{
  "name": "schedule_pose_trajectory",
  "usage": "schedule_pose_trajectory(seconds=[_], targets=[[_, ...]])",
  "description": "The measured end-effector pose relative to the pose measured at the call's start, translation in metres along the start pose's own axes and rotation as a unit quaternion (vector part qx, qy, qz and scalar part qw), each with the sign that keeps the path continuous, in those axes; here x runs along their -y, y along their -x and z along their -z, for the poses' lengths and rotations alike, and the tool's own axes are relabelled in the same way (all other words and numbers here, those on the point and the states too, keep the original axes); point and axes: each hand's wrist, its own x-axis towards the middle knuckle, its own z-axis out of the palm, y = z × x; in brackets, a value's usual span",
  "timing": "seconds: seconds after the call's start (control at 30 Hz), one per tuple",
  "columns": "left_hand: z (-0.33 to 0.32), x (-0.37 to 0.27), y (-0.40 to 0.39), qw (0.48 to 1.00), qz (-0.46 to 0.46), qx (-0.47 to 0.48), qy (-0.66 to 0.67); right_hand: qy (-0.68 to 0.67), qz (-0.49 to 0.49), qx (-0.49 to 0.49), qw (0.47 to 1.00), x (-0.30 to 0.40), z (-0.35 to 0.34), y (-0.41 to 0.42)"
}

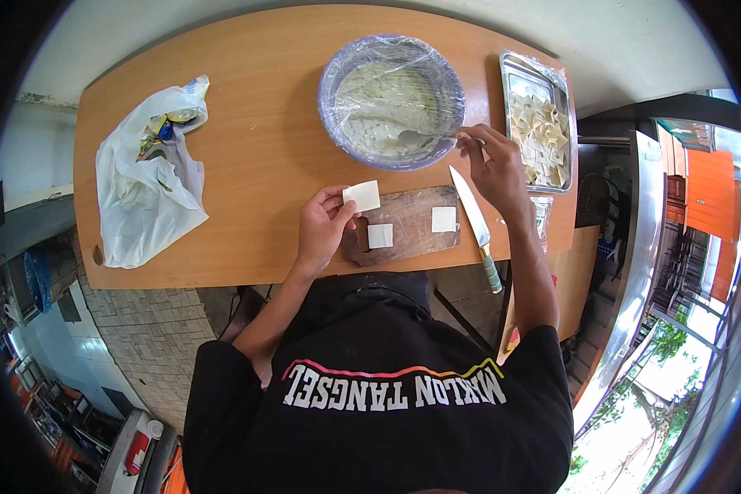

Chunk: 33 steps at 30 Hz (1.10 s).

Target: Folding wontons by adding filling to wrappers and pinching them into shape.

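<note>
Between the thumb and fingers of my left hand (322,225) is a square dough wrapper (362,196), held over the left end of a wooden cutting board (414,210). Two more square wrappers lie flat on the board, one near the left (380,236) and one near the right (444,219). My right hand (493,162) grips a metal spoon (429,134) by its handle. The spoon's bowl dips into a pale, flecked mixture (383,102) inside a purple basin (330,123). Clear plastic film stretches over part of the basin.
A large knife (472,210) lies right of the board, its handle past the table's front edge. Folded dough pieces fill much of a metal tray (569,173) at the right. A white plastic bag (142,210) lies left; a clear packet (541,216) is near my right forearm.
</note>
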Motion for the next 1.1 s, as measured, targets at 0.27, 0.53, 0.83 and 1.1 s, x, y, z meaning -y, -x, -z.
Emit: schedule_pose_trajectory(seconds=[0.27,0.53,0.83,1.1], targets=[[0.005,0.003,-0.001,1.0,-0.011,-0.013,0.016,-0.02,0.014,0.019,1.0,-0.007,-0.004,0.002],[0.002,0.001,-0.003,1.0,-0.012,-0.01,0.011,-0.03,0.004,0.018,0.999,-0.007,-0.004,-0.001],[0.003,0.002,-0.002,0.999,0.025,0.006,0.029,-0.02,0.029,0.04,0.999,-0.008,-0.011,-0.004],[0.0,0.001,-0.003,0.999,-0.007,-0.025,0.023,-0.074,-0.051,0.029,0.995,-0.009,-0.003,-0.005]])
